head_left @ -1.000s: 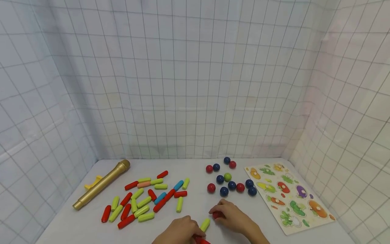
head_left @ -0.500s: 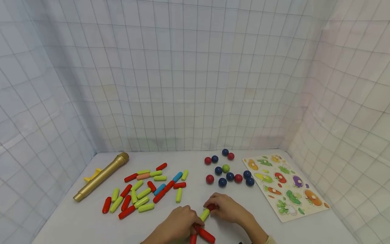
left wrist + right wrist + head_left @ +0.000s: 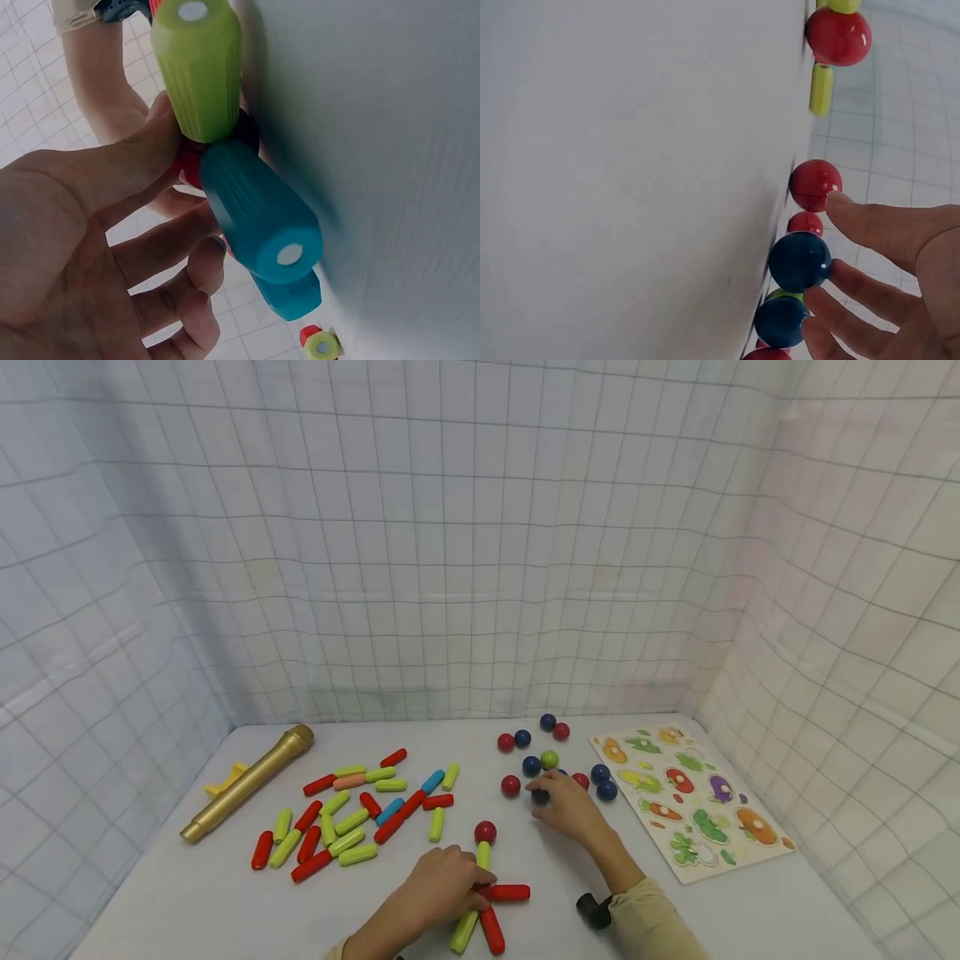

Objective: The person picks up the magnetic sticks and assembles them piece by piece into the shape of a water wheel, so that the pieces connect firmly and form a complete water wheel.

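Observation:
My left hand (image 3: 442, 885) grips the middle of a star of joined magnetic sticks, around a red ball mostly hidden by the fingers. A green stick (image 3: 483, 856) points away from me with a red ball (image 3: 485, 832) at its far end. One red stick (image 3: 510, 892) points right and another comes towards me. In the left wrist view, a teal stick (image 3: 262, 214) and a green stick (image 3: 199, 71) meet by the thumb. My right hand (image 3: 566, 810) is spread over a dark blue ball (image 3: 799, 261); its fingertips are beside or touching it, the thumb apart.
Several red, blue and green balls (image 3: 549, 760) lie beyond my right hand. Many loose sticks (image 3: 348, 822) are scattered on the left, near a gold microphone (image 3: 251, 783). A vegetable puzzle board (image 3: 697, 810) lies right. Gridded cloth (image 3: 465, 568) walls the table.
My right hand has let go of the red ball, now at the green stick's end, and moved away from me to the blue balls. The held sticks have turned, showing more arms.

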Demonstrator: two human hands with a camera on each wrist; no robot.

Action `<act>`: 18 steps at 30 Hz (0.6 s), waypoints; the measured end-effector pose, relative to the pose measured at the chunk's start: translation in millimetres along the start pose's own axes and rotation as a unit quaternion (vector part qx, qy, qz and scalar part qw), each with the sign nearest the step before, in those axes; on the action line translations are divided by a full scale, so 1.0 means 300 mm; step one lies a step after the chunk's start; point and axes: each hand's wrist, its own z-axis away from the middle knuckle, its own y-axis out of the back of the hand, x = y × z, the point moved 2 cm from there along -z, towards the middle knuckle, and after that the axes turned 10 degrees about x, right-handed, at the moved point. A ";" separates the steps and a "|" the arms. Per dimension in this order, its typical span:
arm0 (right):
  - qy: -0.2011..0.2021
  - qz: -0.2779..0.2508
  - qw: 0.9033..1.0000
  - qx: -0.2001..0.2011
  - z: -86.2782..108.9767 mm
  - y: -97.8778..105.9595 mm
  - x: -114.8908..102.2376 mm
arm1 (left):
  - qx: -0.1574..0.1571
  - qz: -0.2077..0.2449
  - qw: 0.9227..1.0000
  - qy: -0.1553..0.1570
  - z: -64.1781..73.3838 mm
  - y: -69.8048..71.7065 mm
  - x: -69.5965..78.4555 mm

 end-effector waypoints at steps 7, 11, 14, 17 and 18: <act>-0.043 0.022 0.999 0.001 -0.054 -0.025 0.040 | 0.015 0.013 1.000 0.001 0.002 -0.004 -0.011; -0.047 0.008 0.999 -0.018 -0.049 -0.031 0.043 | 0.015 0.025 1.000 0.011 0.007 -0.014 -0.022; -0.035 -0.010 0.999 -0.026 -0.025 -0.021 0.043 | 0.020 0.030 0.999 0.014 0.006 -0.016 -0.023; -0.022 -0.030 0.999 -0.034 0.017 -0.002 0.047 | 0.030 0.034 0.999 0.014 0.000 -0.014 -0.019; -0.018 -0.037 0.998 -0.040 0.033 0.003 0.050 | 0.033 0.034 0.999 0.015 -0.002 -0.014 -0.018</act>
